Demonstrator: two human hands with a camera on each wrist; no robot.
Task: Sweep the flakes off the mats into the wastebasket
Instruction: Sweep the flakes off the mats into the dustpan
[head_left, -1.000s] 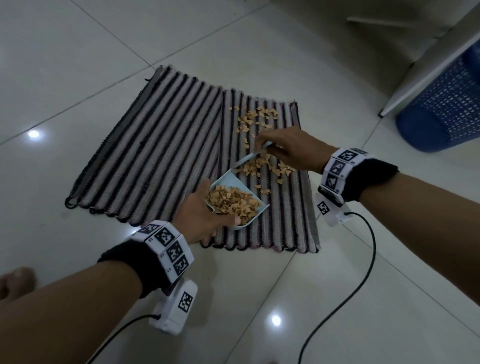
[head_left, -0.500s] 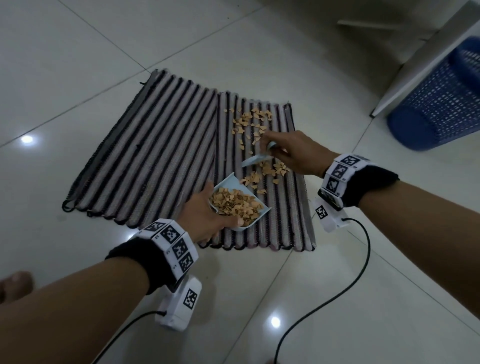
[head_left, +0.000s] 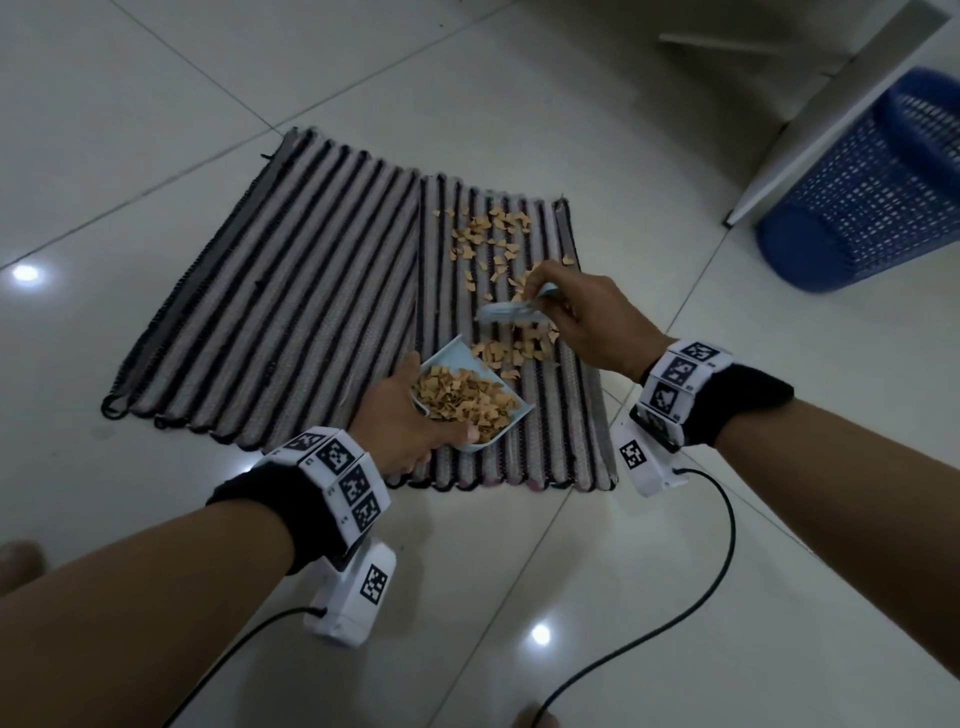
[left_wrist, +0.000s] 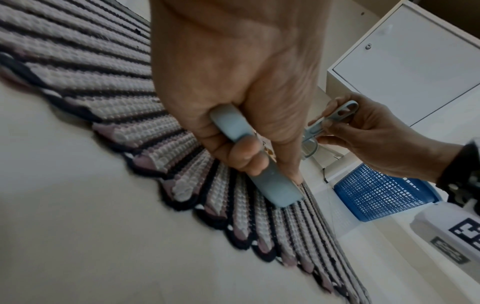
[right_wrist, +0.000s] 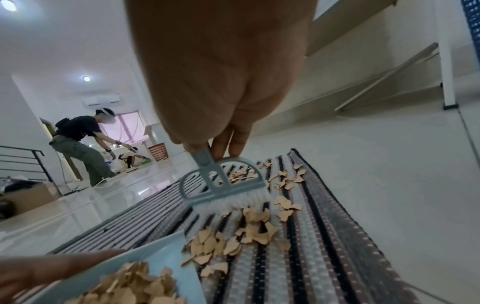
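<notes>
While the left hand (head_left: 402, 415) grips the dustpan (head_left: 470, 400) by its handle, fingers curled round it as the left wrist view shows, the pan's open lip rests on the right-hand mat (head_left: 519, 291) near that mat's front edge. Tan flakes (head_left: 462, 402) fill most of the pan. The right hand (head_left: 582, 317) pinches the thin handle of a small brush (head_left: 506, 313) between thumb and fingers; in the right wrist view the white bristles touch the mat just beyond a loose heap of flakes lying between brush and pan lip. More flakes are scattered farther up the same mat, toward its far edge. The left-hand mat (head_left: 291, 306) lies touching the first, both striped and flat on the tiled floor (head_left: 156, 130). The blue wastebasket (head_left: 878, 192) stands well apart to the right, beside a white cabinet (left_wrist: 405, 65). Both wrists carry marker bands with cabled white units. A bare toe shows at the lower edge of the head view. In the right wrist view another person (right_wrist: 80, 142) bends forward far across the room, near an orange basket (right_wrist: 157, 151).
</notes>
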